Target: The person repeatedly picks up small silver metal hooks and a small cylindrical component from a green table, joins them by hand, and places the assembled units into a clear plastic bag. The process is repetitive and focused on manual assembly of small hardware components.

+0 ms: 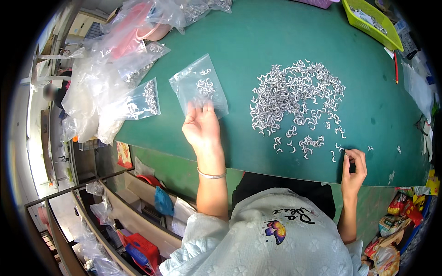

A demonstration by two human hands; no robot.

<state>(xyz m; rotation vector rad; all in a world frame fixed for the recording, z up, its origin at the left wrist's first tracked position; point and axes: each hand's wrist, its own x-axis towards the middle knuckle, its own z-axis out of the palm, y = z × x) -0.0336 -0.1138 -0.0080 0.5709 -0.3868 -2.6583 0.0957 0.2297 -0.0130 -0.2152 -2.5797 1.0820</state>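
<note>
My left hand (202, 124) lies palm up at the near end of a clear plastic bag (178, 85), its fingers curled at the plastic and partly hidden by it. Several small silvery crescent-shaped pieces (205, 86) are inside that bag. At the near right of the table, my right hand (354, 170) has thumb and index finger bent toward each other. Whatever lies between those fingertips is too small to make out. Right beside them are a few loose crescents (333, 156). A large spread pile of the same pieces (285, 92) covers the table between my hands.
Another clear bag with pieces (149, 96) lies left, against a heap of plastic bags (85, 92). A green basket (368, 30) stands far right on the green table (221, 27). Near a red pen (396, 69) are more bags. Open drawers (138, 202) sit below left.
</note>
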